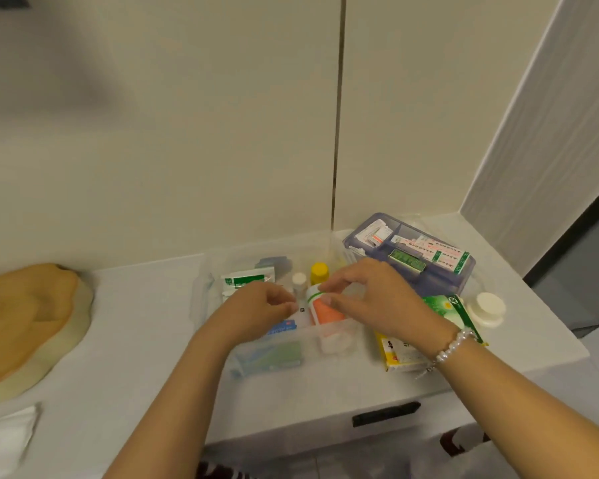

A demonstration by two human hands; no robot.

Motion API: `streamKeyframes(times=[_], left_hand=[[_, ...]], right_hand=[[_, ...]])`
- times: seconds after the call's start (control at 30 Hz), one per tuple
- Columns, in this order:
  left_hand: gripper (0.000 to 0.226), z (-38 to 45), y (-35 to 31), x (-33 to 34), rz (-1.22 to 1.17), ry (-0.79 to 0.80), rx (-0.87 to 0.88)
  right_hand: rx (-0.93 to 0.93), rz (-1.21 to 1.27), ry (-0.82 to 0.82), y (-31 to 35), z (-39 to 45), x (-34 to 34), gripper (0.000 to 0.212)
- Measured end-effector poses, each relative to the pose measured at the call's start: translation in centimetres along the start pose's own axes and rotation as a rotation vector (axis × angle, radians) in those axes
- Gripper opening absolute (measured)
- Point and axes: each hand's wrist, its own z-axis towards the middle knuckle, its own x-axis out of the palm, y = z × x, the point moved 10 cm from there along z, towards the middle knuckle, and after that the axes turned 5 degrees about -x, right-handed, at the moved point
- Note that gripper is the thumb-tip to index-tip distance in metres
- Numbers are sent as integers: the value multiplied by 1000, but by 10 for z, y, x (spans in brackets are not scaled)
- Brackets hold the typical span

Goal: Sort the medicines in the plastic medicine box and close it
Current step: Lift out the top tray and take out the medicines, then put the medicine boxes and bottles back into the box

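left hand fingers curled inside clear medicine box at counter middle - grip unclear. right hand pinches orange-white bottle in box. behind: yellow-capped bottle - purple tray at far right corner.

Two bare forearms in view, no sleeves on either, uncovered from the bottom edge up to the wrists. Left hand: nothing worn, no ring, watch or band visible on wrist or fingers. Right hand: nothing visible on the fingers; fingernails short, plain, w/o visible polish. Right wrist carries a bracelet of round white pearl-like beads, single strand, wrapping across the wrist; a small silvery bit, prob. clasp or charm, hangs at its lower end, too blurred to tell which. At bottom edge, dark red/white patterned fabric below the arms, poss. clothing, can't tell.
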Motion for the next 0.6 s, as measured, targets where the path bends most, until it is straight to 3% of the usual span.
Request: streamKeyframes(times=[0.13, 0.37, 0.6], left_hand=[[25, 13, 12, 14, 210, 189, -64], [28, 21, 13, 30, 430, 294, -21], [18, 24, 7, 30, 311, 256, 15]], right_hand=[[-115, -258, 20, 10, 8, 20, 22], [-126, -420, 22, 3, 11, 33, 33], [-106, -426, 11, 0, 11, 33, 32]])
